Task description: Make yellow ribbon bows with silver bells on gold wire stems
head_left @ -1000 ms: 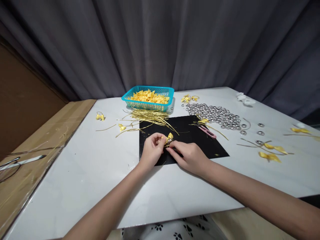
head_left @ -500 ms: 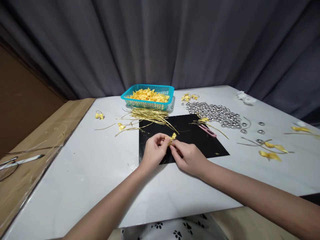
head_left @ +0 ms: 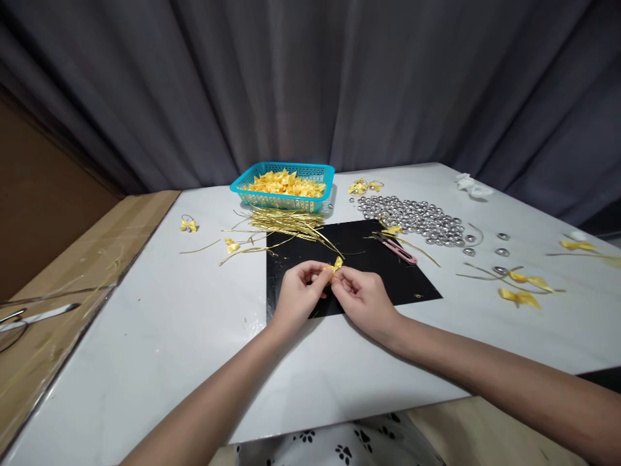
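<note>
Over the black mat (head_left: 392, 278), a small yellow ribbon bow (head_left: 337, 263) is pinched between the fingertips of both hands. My left hand (head_left: 303, 289) is closed on its left side, with the thumb and index finger together. My right hand (head_left: 365, 298) is closed at its lower right, fingertips pressed at the bow. Most of the bow's lower part is hidden by the fingers. Beyond the hands lies a bundle of gold twist ties (head_left: 286, 223). Pink-handled snips (head_left: 400, 251) rest on the mat to the right.
A turquoise basket (head_left: 235, 189) of yellow bows stands at the back. Many silver oval beads (head_left: 417, 220) are spread right of it. Loose bows (head_left: 519, 298) and ties lie at the far right, a finished-looking bow (head_left: 188, 224) at left. Cardboard (head_left: 97, 259) borders the table's left edge.
My right fingers have drawn in more tightly at the bow, the hand tilting slightly upright. My left hand keeps its pinch. The whole view has shifted slightly.
</note>
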`<state>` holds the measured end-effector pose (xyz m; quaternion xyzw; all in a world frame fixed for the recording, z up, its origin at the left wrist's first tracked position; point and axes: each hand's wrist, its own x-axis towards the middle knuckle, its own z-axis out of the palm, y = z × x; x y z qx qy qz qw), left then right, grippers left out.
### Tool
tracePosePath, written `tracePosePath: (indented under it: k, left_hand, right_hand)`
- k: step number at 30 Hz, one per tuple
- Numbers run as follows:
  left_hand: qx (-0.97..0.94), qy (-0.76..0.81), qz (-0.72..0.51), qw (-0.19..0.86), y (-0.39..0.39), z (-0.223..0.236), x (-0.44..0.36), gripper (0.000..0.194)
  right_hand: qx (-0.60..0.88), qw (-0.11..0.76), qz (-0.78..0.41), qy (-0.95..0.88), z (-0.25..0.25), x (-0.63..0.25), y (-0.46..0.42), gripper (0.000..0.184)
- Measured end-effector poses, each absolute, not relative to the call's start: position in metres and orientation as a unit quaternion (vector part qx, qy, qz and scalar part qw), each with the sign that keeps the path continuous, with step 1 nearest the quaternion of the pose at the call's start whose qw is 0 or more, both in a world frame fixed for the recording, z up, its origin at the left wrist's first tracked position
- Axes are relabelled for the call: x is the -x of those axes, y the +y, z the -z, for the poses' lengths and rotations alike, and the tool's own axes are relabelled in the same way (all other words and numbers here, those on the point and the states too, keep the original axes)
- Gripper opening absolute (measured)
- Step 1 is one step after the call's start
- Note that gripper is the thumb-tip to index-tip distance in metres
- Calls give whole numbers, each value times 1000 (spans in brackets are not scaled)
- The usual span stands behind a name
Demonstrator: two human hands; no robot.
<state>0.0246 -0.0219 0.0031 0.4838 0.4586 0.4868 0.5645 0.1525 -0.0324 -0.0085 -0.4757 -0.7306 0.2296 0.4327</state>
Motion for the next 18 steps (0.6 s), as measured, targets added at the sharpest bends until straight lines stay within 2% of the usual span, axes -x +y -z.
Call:
tracePosePath:
  k: [18]
  left_hand:
    - [-453, 449, -497, 589, -18, -2, -24, 16]
  right_hand:
    - [475, 419, -253, -731, 8, -151, -34, 24]
